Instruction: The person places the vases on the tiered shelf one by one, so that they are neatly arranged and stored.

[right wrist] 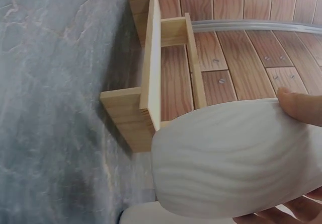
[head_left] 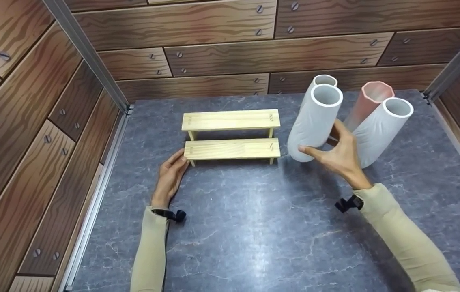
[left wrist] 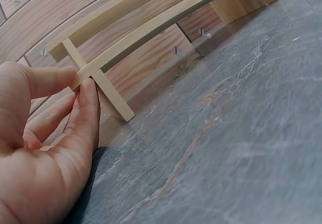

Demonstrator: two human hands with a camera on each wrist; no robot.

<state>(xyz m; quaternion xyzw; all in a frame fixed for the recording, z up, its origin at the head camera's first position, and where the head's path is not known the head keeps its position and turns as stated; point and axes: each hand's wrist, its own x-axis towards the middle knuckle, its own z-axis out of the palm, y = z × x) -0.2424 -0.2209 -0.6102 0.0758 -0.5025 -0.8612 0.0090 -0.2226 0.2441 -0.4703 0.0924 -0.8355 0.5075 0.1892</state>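
A pale two-tier wooden stand (head_left: 232, 150) stands on the dark marbled surface. At the left end of its lower, front board my left hand (head_left: 168, 178) pinches the wood, thumb above and fingers below, as the left wrist view shows on the stand (left wrist: 113, 94). Right of the stand, my right hand (head_left: 342, 153) grips a tall white vase (head_left: 315, 125), thumb on the near side and fingers round the right. In the right wrist view this vase (right wrist: 226, 156) has faint wavy ridges and its base hangs off the surface, close to the stand.
Behind the held vase stands another white vase (head_left: 324, 79), mostly hidden. A pink vase (head_left: 370, 101) with an angular rim and a further white vase (head_left: 384, 129) stand right of my right hand. Wood-patterned walls (head_left: 222, 52) with metal edge strips (head_left: 96, 194) enclose the surface.
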